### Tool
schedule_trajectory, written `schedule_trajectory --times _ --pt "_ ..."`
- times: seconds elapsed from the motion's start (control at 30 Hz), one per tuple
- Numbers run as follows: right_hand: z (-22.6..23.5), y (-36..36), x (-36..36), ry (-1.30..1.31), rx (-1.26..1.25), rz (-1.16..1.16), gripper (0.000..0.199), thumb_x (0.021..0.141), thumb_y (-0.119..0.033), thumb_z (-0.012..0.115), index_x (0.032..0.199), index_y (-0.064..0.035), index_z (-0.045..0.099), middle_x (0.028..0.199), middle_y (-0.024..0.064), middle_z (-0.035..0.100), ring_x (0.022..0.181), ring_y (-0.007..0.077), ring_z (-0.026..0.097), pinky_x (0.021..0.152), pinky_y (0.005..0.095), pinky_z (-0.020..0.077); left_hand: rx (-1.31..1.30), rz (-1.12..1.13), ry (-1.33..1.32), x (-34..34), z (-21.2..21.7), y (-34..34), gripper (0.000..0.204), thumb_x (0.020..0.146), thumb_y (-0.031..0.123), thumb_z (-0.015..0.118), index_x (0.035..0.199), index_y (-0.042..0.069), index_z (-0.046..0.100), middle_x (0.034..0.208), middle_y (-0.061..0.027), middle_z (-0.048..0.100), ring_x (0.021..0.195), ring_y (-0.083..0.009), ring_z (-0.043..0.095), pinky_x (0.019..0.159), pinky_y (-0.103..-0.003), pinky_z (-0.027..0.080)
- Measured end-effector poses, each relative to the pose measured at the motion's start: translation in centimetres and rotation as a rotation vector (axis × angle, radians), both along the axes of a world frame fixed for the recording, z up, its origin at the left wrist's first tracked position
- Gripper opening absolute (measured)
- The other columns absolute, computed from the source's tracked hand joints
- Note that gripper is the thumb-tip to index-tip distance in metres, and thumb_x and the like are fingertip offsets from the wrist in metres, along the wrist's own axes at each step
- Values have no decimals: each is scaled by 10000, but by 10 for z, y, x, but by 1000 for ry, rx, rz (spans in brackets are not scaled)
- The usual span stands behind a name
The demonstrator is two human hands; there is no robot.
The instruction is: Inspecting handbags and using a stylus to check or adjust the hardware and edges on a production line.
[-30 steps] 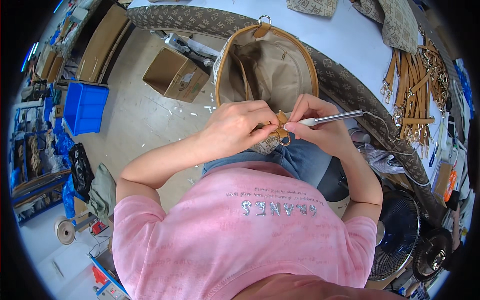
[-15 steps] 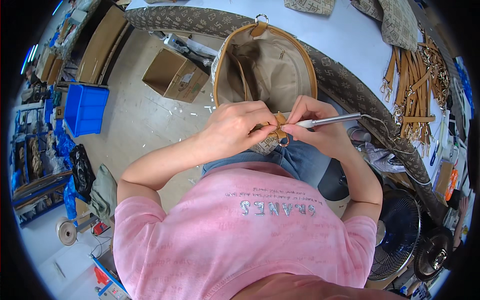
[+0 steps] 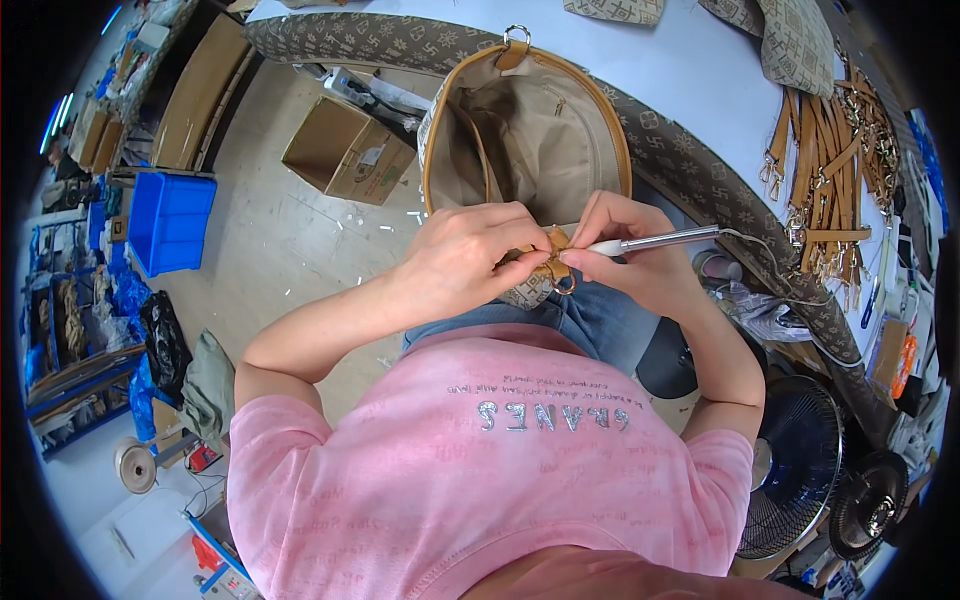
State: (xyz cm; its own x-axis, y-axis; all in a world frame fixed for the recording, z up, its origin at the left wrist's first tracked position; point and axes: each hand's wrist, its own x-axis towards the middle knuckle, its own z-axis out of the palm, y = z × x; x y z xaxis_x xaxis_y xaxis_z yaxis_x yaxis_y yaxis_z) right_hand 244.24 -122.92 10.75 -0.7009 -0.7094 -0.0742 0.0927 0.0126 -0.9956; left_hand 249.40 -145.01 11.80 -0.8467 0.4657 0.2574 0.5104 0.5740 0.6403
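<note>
An upright handbag (image 3: 545, 130) with a beige lining and tan trim gapes in front of me, between my lap and the table. My left hand (image 3: 475, 250) pinches a tan leather tab (image 3: 551, 266) at the bag's near rim, where a metal ring (image 3: 566, 285) hangs. In my right hand (image 3: 630, 255) is a pen-like tool (image 3: 655, 241) with a white grip, a metal barrel and a cord leading off to the right. Its tip meets the tab by my left fingertips; the exact contact is hidden by my fingers. A second ring (image 3: 517, 36) stands on the far rim.
A white table (image 3: 690, 70) edged with patterned brown fabric curves round the far and right sides. Tan straps with metal clasps (image 3: 825, 185) pile on it. An open carton (image 3: 350, 150) and a blue bin (image 3: 172, 222) stand to the left. Fans (image 3: 795, 465) are at lower right.
The bag and both hands have shifted very slightly in the picture. My grip on the tab and on the tool stays the same.
</note>
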Motion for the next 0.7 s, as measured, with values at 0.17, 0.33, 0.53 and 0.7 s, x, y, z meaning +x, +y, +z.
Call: schedule_trajectory --times 0.17,0.33,0.53,0.7 --pt "-3 3 -3 -36 8 -1 125 824 2 677 793 -13 557 791 54 552 637 80 551 600 225 502 31 -4 -33 0 4 -1 127 800 121 688 902 68 633 797 -54 604 703 -257 618 574 -371 495" --pt "0 19 -22 -280 -572 -254 143 894 -70 599 841 -24 474 874 93 503 598 63 465 748 329 618 -105 -67 -1 -5 19 2 291 805 103 684 1079 66 596 810 -104 600 765 -319 613 680 -389 513" --pt "47 54 -36 -62 -917 -554 69 964 -99 518 977 -38 487 1047 92 480 807 98 493 729 241 571 198 -30 -49 -25 50 25 385 815 -17 648 1188 59 592 944 -126 661 790 -279 642 705 -376 513" --pt "87 66 -29 94 -993 -555 59 952 -80 529 1003 -59 506 1088 88 488 907 118 502 717 265 521 578 -37 -185 -35 76 56 401 856 -60 626 1221 47 496 882 -12 591 754 -15 537 614 -163 382"
